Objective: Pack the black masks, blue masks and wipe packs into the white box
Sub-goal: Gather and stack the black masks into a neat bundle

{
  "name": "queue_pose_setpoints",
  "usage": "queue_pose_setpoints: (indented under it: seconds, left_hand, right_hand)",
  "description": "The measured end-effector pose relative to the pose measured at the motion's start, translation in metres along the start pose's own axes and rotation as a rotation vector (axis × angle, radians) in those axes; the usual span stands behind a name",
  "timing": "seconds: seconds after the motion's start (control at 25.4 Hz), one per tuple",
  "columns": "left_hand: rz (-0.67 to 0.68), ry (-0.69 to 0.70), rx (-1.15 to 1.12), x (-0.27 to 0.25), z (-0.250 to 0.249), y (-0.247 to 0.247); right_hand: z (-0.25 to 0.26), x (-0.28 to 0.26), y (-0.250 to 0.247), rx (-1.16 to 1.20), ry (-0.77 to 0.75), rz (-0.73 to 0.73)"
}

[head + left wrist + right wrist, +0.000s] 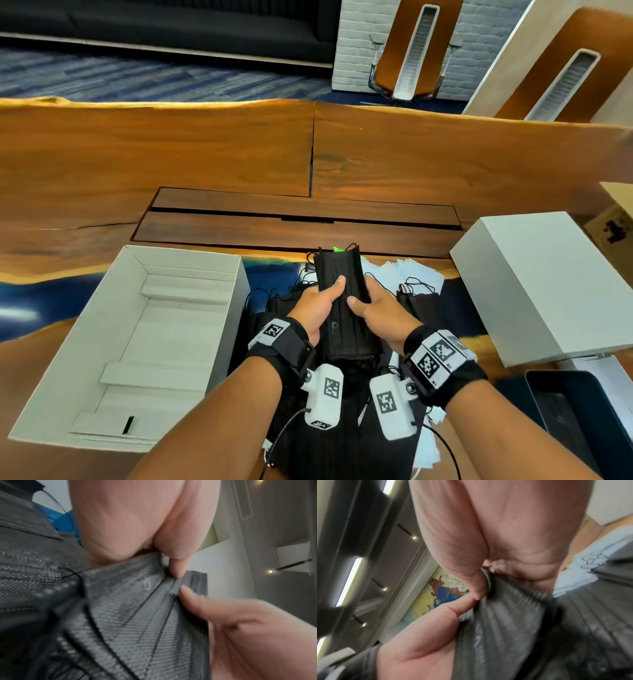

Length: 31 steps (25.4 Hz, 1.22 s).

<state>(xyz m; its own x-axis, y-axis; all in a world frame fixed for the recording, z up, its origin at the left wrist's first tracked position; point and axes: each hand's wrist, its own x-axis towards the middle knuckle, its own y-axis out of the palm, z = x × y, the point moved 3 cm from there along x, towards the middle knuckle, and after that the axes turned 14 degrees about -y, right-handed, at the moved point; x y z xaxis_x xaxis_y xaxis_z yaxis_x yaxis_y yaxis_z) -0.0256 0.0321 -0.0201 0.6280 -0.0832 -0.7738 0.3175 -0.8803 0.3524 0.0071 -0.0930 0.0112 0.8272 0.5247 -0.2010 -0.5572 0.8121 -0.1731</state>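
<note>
Holding black mask stack [342, 308], left grip [317, 308], right grip [378, 310], white box [236, 294] left, lid [534, 284] right

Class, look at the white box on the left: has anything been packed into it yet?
Not yet: the white box shows only its white insert; both hands grip the black masks beside it.

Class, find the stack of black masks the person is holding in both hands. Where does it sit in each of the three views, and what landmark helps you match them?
Head: stack of black masks at centre, held upright between left hand and right hand.
Left wrist: fills the lower middle, below the palm.
Right wrist: lower right, under the palm.
Shared landmark: the two thumbs pressing on the stack's pleated face.
</note>
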Motion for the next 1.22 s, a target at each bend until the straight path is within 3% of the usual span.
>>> queue_pose_setpoints:
  seconds: [0.2, 0.28, 0.35, 0.55, 0.83, 1.22]
  left_hand:
    - [-0.024, 0.007, 0.007, 0.003, 0.0, 0.0]
    - [-0.037, 0.012, 0.042, 0.006, 0.004, 0.002]
    - [-0.063, 0.015, 0.016, 0.01, 0.01, 0.0]
    - [-0.083, -0.05, -0.003, 0.02, 0.021, 0.003]
    - [-0.105, -0.077, 0.109, 0.043, 0.031, 0.02]
    - [-0.141, -0.098, 0.141, 0.055, 0.035, 0.02]
  right_hand:
    - [-0.002, -0.011, -0.008, 0.148, 0.034, -0.048]
    - [-0.006, -0.015, -0.007, 0.068, 0.038, 0.001]
    - [-0.015, -0.021, -0.02, -0.011, 0.082, -0.043]
    - [-0.067, -0.031, -0.107, -0.647, 0.325, -0.361]
    - [-0.114, -0.028, -0.125, -0.858, 0.412, -0.15]
    - [-0.11, -0.022, -0.132, -0.95, 0.394, -0.1]
